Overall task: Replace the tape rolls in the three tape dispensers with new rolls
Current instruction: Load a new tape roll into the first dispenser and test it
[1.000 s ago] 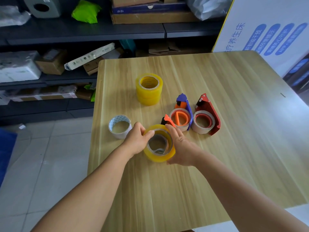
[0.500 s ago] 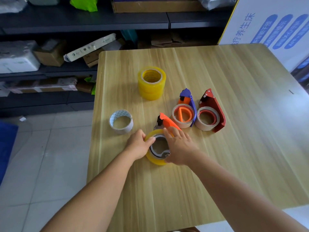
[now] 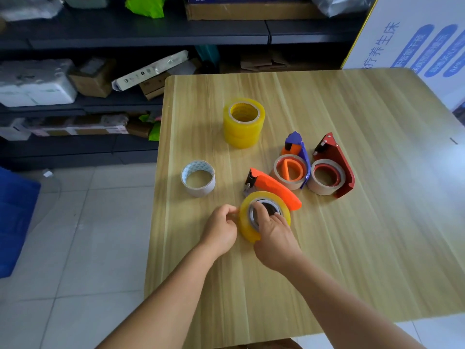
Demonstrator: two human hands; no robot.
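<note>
**Seating a new yellow roll on the orange tape dispenser**

On the pale wood-grain tabletop (image 3: 352,248), going left to right: a nearly spent white roll with a patterned cardboard core (image 3: 198,178) lies flat and alone. Near it, the left hand (image 3: 221,230) has its fingers curled, pinching the left edge of the full, translucent yellow tape roll (image 3: 264,217). That roll sits on the hub of the orange plastic tape dispenser (image 3: 274,188), whose cutter end points up and left. The right hand (image 3: 274,235) grips the roll from below, its fingers (image 3: 261,212) reaching into the grey core. So both grips are clamped on the same roll, one at its outer edge, one at its centre.

To do this step well, it probably helps to keep the roll level and press evenly at the core until it seats, while the left grip finds the loose tape end.

Further back stands a stack of yellow tape rolls (image 3: 244,122). Right of the orange one lie a blue dispenser (image 3: 297,159) and a red dispenser (image 3: 334,170), each carrying a thin brownish roll.
</note>
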